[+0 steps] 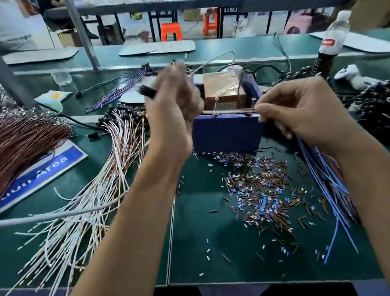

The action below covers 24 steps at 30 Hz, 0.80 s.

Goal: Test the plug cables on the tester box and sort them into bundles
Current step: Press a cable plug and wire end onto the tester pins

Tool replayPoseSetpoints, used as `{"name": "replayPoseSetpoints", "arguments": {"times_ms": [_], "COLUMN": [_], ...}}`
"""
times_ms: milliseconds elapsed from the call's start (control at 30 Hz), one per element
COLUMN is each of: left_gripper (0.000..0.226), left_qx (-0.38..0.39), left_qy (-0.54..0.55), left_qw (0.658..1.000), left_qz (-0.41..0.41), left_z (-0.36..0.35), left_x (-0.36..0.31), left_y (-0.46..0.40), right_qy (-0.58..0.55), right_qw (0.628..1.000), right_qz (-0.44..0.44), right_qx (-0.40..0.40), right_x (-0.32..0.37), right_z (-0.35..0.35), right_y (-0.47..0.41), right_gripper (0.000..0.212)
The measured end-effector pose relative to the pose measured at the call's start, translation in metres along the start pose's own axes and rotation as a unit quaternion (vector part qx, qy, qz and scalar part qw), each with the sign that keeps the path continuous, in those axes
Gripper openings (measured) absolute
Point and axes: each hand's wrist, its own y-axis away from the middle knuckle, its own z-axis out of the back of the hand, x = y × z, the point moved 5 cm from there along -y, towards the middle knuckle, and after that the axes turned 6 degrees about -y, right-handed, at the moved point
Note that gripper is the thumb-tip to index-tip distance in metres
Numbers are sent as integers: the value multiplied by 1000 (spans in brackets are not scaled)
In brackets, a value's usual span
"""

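The tester box (226,134) is blue with an open top and stands at the table's centre. My left hand (174,99) is raised just left of it and grips a plug cable by its black plug (148,91); the hand is blurred. My right hand (294,109) sits at the box's right top edge and pinches thin wire ends lying along the rim. A bundle of blue cables (323,180) hangs down from under that hand. A fan of white and copper plug cables (107,163) lies on the mat to the left.
A thick brown wire bundle (8,143) covers a blue sign (46,168) at the left. Cut insulation bits (263,189) litter the green mat in front of the box. Black plug cables (386,105) pile at the right, behind them a water bottle (333,35).
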Motion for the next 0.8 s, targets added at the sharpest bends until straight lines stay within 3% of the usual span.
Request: {"name": "replayPoseSetpoints", "arguments": {"times_ms": [67, 133, 233, 300, 567, 800], "left_gripper": [32, 22, 15, 21, 2, 15], "left_qx": [12, 53, 121, 150, 167, 167], "left_qy": [-213, -385, -527, -555, -548, -498], "left_qw": [974, 912, 825, 801, 808, 844], "left_qz": [-70, -130, -164, -165, -136, -110], "left_z": [1, -3, -8, -8, 8, 13], "left_x": [20, 44, 77, 91, 109, 107], "left_y": [15, 28, 41, 45, 43, 46], "right_qy": [113, 176, 206, 207, 198, 104], "right_qw": [994, 984, 978, 977, 978, 994], "right_qz": [-3, -5, 19, 41, 68, 33], "right_qx": [0, 13, 25, 14, -15, 5], "right_x": [-10, -17, -25, -30, -61, -72], "right_z": [5, -1, -13, -17, -33, -36], "right_y": [0, 1, 7, 12, 33, 38], "right_gripper": [5, 3, 4, 3, 10, 12]}}
